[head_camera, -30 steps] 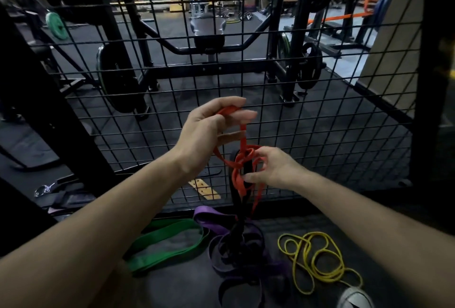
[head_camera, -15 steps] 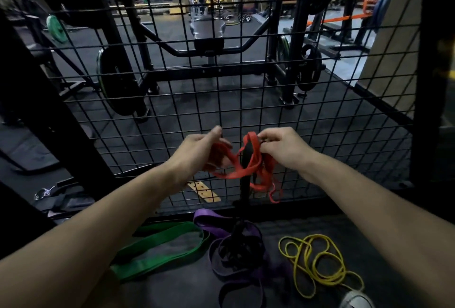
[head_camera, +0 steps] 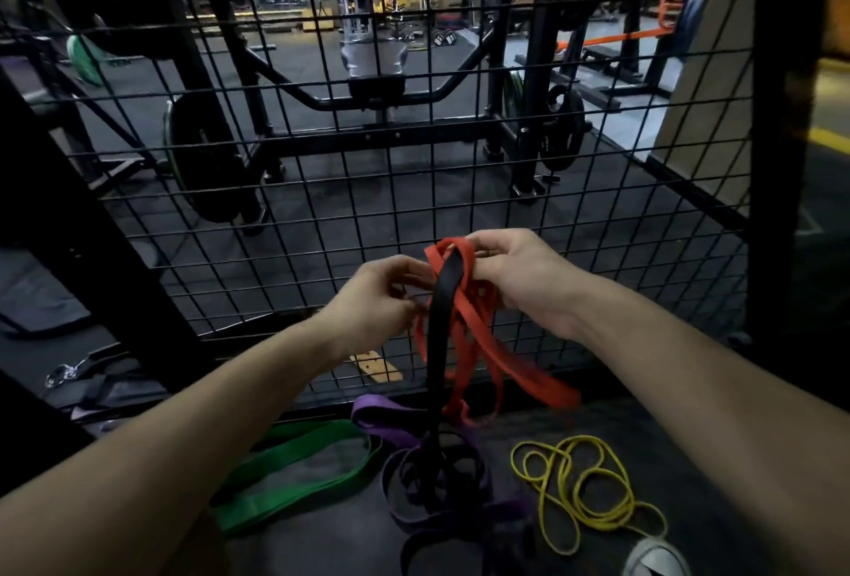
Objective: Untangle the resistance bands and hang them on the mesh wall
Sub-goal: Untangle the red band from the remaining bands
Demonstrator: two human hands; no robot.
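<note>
Head view: dark rubber gym floor (head_camera: 690,437); black mesh wall (head_camera: 322,216) straight ahead, squat rack (head_camera: 368,97) and weight plates beyond mesh.

Red band (head_camera: 464,327) held up in front of mesh, bunched at top, loops hanging down, tails blurred. Black band (head_camera: 437,345) hangs vertically through red tangle, long axis straight down to floor pile.

Left hand (head_camera: 375,299) pinches strand beside black band. Right hand (head_camera: 519,276) grips red bunch, fingers curled.

Below mesh on floor: green band (head_camera: 294,474) flat at left, purple band (head_camera: 386,419) in middle, yellow band (head_camera: 584,492) coiled at right.
</note>
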